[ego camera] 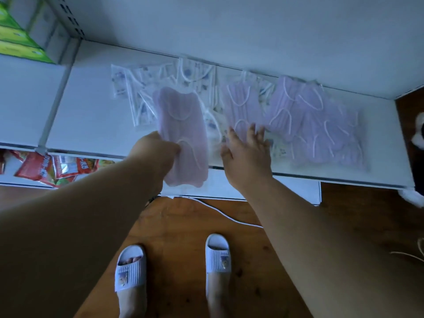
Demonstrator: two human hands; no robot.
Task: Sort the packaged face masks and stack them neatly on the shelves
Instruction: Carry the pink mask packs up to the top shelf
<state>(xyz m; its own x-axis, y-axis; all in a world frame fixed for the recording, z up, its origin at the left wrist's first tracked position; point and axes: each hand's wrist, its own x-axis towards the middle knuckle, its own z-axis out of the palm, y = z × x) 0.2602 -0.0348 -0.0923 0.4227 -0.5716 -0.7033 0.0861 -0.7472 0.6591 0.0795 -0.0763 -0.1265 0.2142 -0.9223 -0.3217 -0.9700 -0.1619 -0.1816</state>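
A white metal shelf (pixel 91 115) above the brown wooden floor (pixel 179 226) carries scattered packaged masks; the left grip (pixel 156 149) grasps a pink packaged mask (pixel 181 125), the right grip (pixel 246 150) is released, fingers spread.

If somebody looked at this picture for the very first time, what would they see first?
Probably the pink packaged face masks that the left hand grips above the white shelf. Next, the right hand, fingers spread, reaching over the heap of purple packaged masks on the shelf's right side. Below, two white slippers stand on the brown wooden floor.
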